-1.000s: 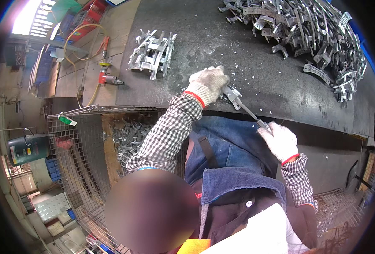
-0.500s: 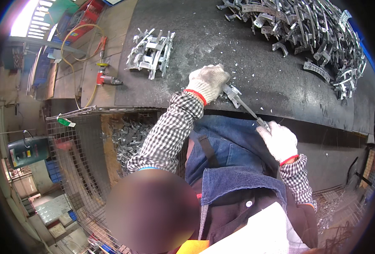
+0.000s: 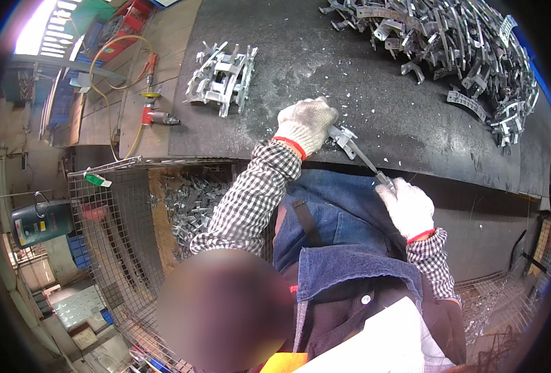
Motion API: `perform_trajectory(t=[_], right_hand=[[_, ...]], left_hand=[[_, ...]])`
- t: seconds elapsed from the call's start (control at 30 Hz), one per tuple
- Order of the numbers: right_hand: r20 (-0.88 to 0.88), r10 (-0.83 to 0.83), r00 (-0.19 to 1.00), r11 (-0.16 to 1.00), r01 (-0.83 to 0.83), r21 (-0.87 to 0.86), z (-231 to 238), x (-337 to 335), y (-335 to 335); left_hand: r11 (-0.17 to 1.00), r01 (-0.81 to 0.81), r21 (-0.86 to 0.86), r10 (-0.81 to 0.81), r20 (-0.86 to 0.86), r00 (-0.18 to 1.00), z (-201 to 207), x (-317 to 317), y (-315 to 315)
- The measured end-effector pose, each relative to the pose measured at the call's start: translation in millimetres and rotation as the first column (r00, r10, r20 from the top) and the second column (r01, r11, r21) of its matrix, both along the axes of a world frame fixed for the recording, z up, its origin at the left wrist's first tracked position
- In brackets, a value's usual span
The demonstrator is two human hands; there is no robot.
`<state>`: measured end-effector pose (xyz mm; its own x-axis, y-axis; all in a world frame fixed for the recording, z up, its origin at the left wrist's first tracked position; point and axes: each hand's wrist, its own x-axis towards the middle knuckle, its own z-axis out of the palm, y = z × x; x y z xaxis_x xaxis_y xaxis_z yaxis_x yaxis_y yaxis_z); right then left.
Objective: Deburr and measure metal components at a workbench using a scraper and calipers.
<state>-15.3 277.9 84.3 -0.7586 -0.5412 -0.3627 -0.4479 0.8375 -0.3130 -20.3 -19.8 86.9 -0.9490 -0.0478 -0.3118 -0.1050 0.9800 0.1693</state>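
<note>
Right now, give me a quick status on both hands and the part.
Left hand pinning metal part at bench edge. Right hand gripping file against it. Nothing blocking.

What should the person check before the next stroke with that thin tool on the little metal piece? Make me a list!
1. Left hand pins the metal piece at the edge of the black table: ok.
2. Right hand grips the thin tool at its handle end: ok.
3. Both hands gloved: ok.
4. Tool tip sits on the piece: looks ok, contact too small to tell for sure.
5. Table around the piece: not ok, littered with small bright chips.
6. Small stack of metal parts and big pile lie apart from the hands: ok.
</note>
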Motion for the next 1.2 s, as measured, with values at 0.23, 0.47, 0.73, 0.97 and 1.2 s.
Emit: perform_trajectory(t=[0.23,0.47,0.73,0.97,1.2], right_hand=[[-0.111,0.094,0.989,0.995,-0.098,-0.029,0.8,1.2,8.7],[-0.111,0.111,0.988,0.994,-0.113,-0.009,-2.7,-1.1,3.8],[0.081,-0.006,0.997,0.953,0.03,-0.301,1.3,0.2,0.2],[-0.217,0.078,0.973,0.974,-0.121,-0.191,-12.6,1.1,20.4],[-0.193,0.127,0.973,0.978,-0.155,-0.141,-16.7,-17.4,18.2]], left_hand=[[1.0,0.006,0.006,-0.006,0.028,1.0,5.1,-0.6,1.5],[1.0,-0.002,-0.004,0.002,0.052,0.999,5.6,1.0,-0.3],[1.0,-0.007,0.008,0.007,0.003,1.0,1.7,3.2,1.4],[1.0,-0.018,-0.025,0.018,0.006,1.0,6.4,0.0,6.4],[0.998,-0.008,-0.064,0.009,0.014,1.0,9.9,2.1,8.4]])
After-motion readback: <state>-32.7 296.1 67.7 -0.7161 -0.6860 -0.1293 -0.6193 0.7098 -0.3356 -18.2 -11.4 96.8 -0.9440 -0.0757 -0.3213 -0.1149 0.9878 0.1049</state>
